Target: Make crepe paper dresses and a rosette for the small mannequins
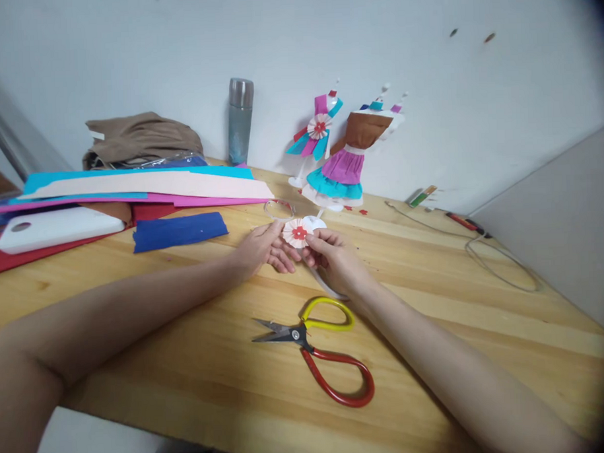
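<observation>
Presently, the wooden table (198,382) carries the work; steady the forearms against it. Scissors (296,334) lie on it, blades parted and pointing left; leave clearance between tips and wrists. The left hand (260,248) pinches the left edge of a pleated rosette (291,240), spare fingers curled below. The right hand (340,259) closes on the right edge, thumb over the front. A pale band (328,286) runs below the right hand; attachment cannot be determined. The rosette sits between both hands, above the table, face visible. Apply light, even rim pressure; hard squeezing would probably crease the pleats. Leave the red centrepiece (299,233) uncovered, permitting an alignment check.
</observation>
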